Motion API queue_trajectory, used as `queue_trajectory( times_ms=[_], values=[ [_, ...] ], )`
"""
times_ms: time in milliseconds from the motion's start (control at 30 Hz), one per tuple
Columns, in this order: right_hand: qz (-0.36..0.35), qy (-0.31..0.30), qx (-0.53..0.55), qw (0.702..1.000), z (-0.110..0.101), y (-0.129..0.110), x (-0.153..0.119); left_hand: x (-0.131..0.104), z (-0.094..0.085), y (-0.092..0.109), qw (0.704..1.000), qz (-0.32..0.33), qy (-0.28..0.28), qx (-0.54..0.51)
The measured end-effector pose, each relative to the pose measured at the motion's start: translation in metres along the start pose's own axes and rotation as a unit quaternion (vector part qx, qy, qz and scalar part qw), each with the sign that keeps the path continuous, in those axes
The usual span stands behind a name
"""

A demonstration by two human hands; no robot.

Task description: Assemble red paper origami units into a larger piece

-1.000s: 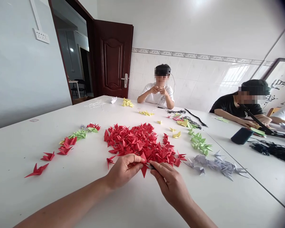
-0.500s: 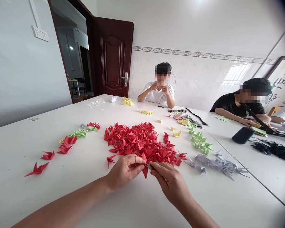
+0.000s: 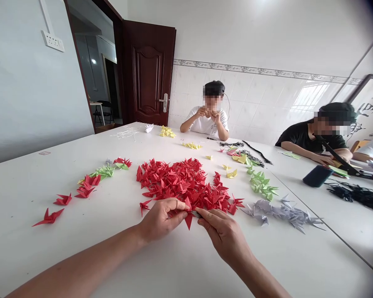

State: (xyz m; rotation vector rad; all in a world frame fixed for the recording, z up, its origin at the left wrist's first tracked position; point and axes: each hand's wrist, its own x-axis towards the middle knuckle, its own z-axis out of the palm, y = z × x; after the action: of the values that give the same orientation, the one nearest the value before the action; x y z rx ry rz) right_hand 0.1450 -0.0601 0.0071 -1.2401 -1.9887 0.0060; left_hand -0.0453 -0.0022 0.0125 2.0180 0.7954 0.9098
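Pinched between the thumb and fingers of my left hand [image 3: 164,219] is a red paper crane [image 3: 189,221], its points sticking up and down. My right hand [image 3: 222,229] is closed on a small grey pointed tool [image 3: 197,214], whose tip meets the crane's right side. Most of that tool is hidden by the fingers, so its exact kind does not show. Just beyond both hands lies a heap of red paper cranes [image 3: 177,178] on the white table [image 3: 149,269].
Grey cranes [image 3: 279,213] and green cranes [image 3: 261,184] lie to the right; a row of red cranes [image 3: 88,186] and green ones is at left. Black cords [image 3: 357,194] and a dark blue case [image 3: 317,176] are far right. Two co-workers sit across the table, with another sleeve at the right edge.
My hands stay at the crane; the grey tool has shifted slightly and shows less. The view has tilted a little. The co-worker opposite has moved their fingers and thread slightly.
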Motion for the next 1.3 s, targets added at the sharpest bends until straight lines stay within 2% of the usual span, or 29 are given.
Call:
queue_trajectory(
  times_ms=[233, 367, 500, 667, 767, 900, 1033, 1133, 1200, 1267, 1300],
  values=[
    [-0.01, 0.012, 0.033, 0.999, -0.003, 0.0, 0.002, 0.004, -0.005, 0.001, 1.0, -0.008, -0.004, 0.018],
    [0.026, 0.023, 0.065, 0.997, -0.005, -0.002, 0.002, 0.003, -0.006, 0.0, 0.999, -0.005, -0.01, 0.034],
    [0.062, -0.022, 0.105, 0.992, -0.004, -0.008, 0.0, 0.0, -0.004, 0.002, 0.998, 0.014, -0.039, 0.041],
    [0.07, -0.049, 0.119, 0.989, 0.0, -0.012, -0.001, -0.001, -0.002, 0.004, 0.998, 0.035, -0.049, 0.025],
    [0.05, -0.055, 0.109, 0.991, 0.002, -0.011, -0.001, -0.001, -0.001, 0.001, 0.998, 0.029, -0.044, 0.025],
    [0.009, -0.032, 0.107, 0.994, 0.006, -0.003, -0.007, -0.003, 0.002, -0.001, 0.998, 0.048, -0.042, 0.028],
    [0.017, 0.025, 0.085, 0.996, 0.013, 0.017, -0.017, -0.006, 0.001, -0.001, 0.997, 0.064, -0.035, 0.023],
    [0.093, 0.09, 0.04, 0.991, 0.012, 0.032, -0.018, 0.0, -0.014, -0.007, 0.992, 0.112, 0.018, 0.057],
    [0.169, 0.12, -0.003, 0.978, 0.005, 0.04, -0.015, 0.008, -0.036, -0.015, 0.984, 0.103, 0.076, 0.124],
    [0.227, 0.129, -0.038, 0.965, -0.004, 0.046, -0.011, 0.016, -0.066, -0.026, 0.958, 0.021, 0.156, 0.24],
    [0.244, 0.129, -0.046, 0.96, -0.008, 0.048, -0.009, 0.018, -0.082, -0.033, 0.926, -0.055, 0.203, 0.312]
  ],
)
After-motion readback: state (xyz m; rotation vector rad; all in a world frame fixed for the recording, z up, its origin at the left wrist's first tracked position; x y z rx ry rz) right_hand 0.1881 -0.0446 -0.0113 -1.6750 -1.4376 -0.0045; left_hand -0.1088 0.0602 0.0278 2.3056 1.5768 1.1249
